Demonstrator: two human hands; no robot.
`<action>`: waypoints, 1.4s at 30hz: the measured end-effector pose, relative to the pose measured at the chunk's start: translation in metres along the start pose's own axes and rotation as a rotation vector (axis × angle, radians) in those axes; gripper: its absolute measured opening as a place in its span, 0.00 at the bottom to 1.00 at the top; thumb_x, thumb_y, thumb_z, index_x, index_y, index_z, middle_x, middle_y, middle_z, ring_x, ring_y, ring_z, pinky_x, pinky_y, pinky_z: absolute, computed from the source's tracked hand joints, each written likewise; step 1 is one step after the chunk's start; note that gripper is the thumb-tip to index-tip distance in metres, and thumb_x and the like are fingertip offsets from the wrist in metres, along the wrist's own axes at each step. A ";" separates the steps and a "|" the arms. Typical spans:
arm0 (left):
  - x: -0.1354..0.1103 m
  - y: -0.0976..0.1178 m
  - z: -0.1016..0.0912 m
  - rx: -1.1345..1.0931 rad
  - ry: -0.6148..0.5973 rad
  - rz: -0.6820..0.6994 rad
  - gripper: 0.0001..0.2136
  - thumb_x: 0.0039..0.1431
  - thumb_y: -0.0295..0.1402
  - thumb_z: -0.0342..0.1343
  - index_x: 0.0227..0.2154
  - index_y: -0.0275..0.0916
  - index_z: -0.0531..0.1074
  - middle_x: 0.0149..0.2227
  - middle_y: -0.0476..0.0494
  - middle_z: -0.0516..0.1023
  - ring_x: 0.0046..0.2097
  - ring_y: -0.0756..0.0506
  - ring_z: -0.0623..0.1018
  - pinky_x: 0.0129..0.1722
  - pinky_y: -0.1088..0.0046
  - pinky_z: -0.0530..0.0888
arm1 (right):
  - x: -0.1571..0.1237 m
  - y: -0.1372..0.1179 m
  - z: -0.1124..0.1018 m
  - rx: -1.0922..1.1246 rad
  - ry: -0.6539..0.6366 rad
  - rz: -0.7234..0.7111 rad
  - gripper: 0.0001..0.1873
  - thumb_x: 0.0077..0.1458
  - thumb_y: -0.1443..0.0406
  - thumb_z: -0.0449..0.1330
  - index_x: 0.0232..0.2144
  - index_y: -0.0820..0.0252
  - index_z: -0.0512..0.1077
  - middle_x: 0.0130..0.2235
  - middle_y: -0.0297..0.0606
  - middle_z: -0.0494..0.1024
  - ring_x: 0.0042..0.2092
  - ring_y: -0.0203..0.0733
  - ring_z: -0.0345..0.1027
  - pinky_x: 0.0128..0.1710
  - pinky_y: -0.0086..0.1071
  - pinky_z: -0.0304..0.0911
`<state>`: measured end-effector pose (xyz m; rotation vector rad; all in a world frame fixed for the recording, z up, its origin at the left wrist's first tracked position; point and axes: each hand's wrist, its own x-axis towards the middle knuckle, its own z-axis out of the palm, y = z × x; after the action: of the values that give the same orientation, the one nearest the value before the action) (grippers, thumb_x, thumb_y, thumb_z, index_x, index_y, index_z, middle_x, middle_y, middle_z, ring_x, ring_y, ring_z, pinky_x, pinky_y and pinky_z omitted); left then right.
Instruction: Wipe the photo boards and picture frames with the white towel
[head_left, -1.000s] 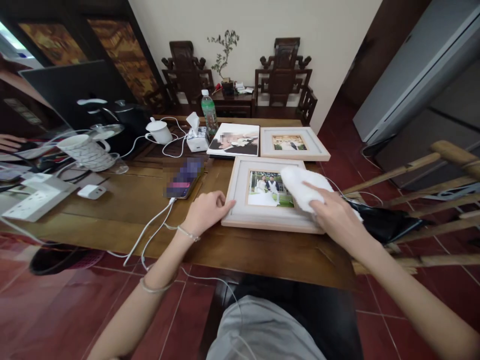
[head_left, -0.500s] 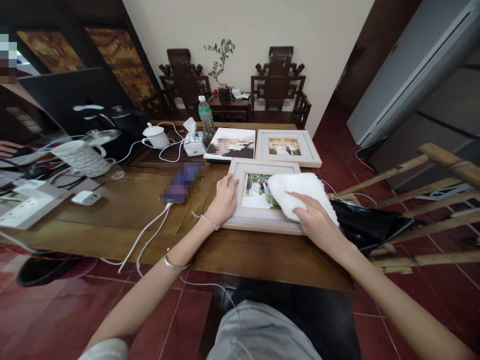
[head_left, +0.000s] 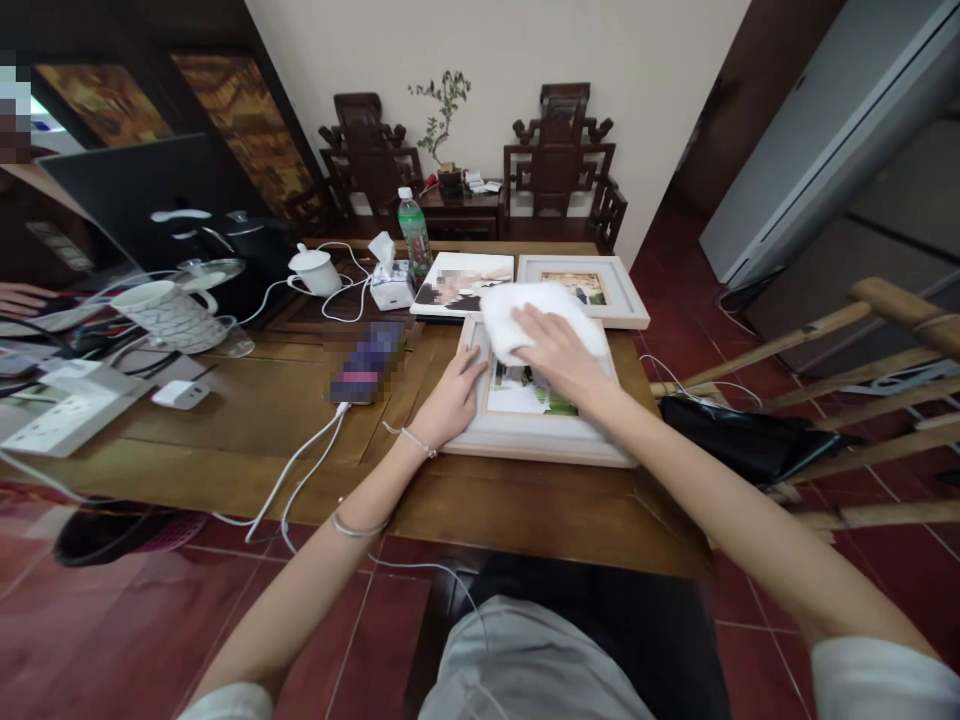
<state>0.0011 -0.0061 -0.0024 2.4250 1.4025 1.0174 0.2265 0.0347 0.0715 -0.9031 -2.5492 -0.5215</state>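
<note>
A picture frame (head_left: 536,447) with a pale border lies flat near the table's front edge, a photo (head_left: 516,398) of people outdoors inside it. My left hand (head_left: 452,398) grips the frame's left side, fingers over the border. Under my right hand (head_left: 559,358) is a fluffy white cloth (head_left: 576,303), pressed on the upper part of the frame and held by the fingers. The cloth hides the photo's top and the frame's upper border. Behind lie a second picture frame (head_left: 630,290) and a flat white item with a printed picture (head_left: 495,262), which the cloth partly overlaps.
Left of the frame lies a phone (head_left: 367,365) with a white cable. Further back stand a tissue box (head_left: 392,290), a green-labelled bottle (head_left: 414,235) and a lidded cup (head_left: 315,272). A mug (head_left: 169,318) and power strip (head_left: 67,405) are far left, near another person's hand (head_left: 22,298).
My right hand has moved the cloth up and left, from the frame's right side to its upper part. My left hand stays on the frame's left side.
</note>
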 end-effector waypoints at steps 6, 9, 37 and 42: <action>-0.002 -0.009 0.002 -0.013 0.018 0.013 0.25 0.55 0.17 0.45 0.55 0.35 0.70 0.64 0.33 0.65 0.69 0.37 0.58 0.68 0.49 0.58 | 0.024 -0.017 0.020 -0.085 -0.289 -0.029 0.18 0.64 0.73 0.50 0.51 0.58 0.73 0.59 0.51 0.72 0.63 0.54 0.60 0.55 0.46 0.56; -0.003 -0.012 0.004 -0.013 0.037 0.004 0.24 0.56 0.17 0.45 0.54 0.34 0.70 0.63 0.32 0.66 0.69 0.37 0.60 0.67 0.49 0.59 | 0.012 0.003 0.004 -0.113 -0.365 0.033 0.17 0.63 0.74 0.50 0.49 0.60 0.74 0.53 0.52 0.76 0.56 0.53 0.66 0.49 0.41 0.57; 0.000 -0.005 0.001 0.055 -0.011 -0.007 0.24 0.54 0.18 0.46 0.54 0.33 0.70 0.62 0.31 0.67 0.68 0.35 0.61 0.67 0.47 0.60 | -0.140 -0.045 -0.097 0.132 -0.295 -0.004 0.25 0.46 0.84 0.48 0.39 0.59 0.73 0.59 0.51 0.71 0.64 0.54 0.60 0.59 0.51 0.60; 0.012 -0.008 0.001 0.076 -0.058 -0.002 0.25 0.54 0.18 0.45 0.56 0.32 0.69 0.63 0.31 0.65 0.69 0.36 0.59 0.68 0.49 0.58 | -0.145 -0.051 -0.093 0.160 -0.283 0.060 0.29 0.44 0.85 0.47 0.41 0.56 0.74 0.60 0.50 0.70 0.65 0.52 0.59 0.61 0.51 0.60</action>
<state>0.0001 0.0083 -0.0009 2.4850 1.4498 0.9019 0.3185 -0.1190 0.0724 -1.0547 -2.7551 -0.1770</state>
